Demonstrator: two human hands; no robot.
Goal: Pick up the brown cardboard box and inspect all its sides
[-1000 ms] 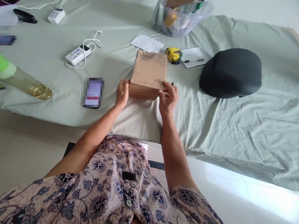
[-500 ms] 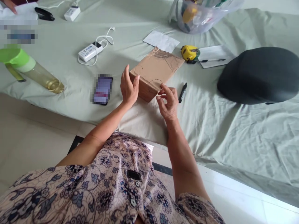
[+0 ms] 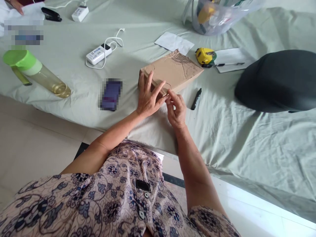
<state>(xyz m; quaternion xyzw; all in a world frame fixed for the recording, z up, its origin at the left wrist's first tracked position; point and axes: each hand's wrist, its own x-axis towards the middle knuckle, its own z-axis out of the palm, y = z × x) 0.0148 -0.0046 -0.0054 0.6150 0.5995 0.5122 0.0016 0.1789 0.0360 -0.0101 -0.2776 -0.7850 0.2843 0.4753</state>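
A brown cardboard box with dark curved pen lines on its top lies on the cloth in front of me. My left hand rests against its near side, fingers spread over the near top edge and thumb reaching toward the near right corner. At that corner my right hand has thumb and forefinger pinched together, close to the left thumb. Whatever may be between those fingertips is too small to make out. Just right of the right hand lies a black marker.
Behind the box lie a white paper, a yellow tape measure and a pen on paper. A black cap sits right, a clear tub behind. Leftward are a phone, power strip, bottle and another person's hand.
My left hand has moved from the box's left corner rightward along its near edge, fingers now spread on top. The box has turned and tipped slightly. My right hand remains at the near right corner.
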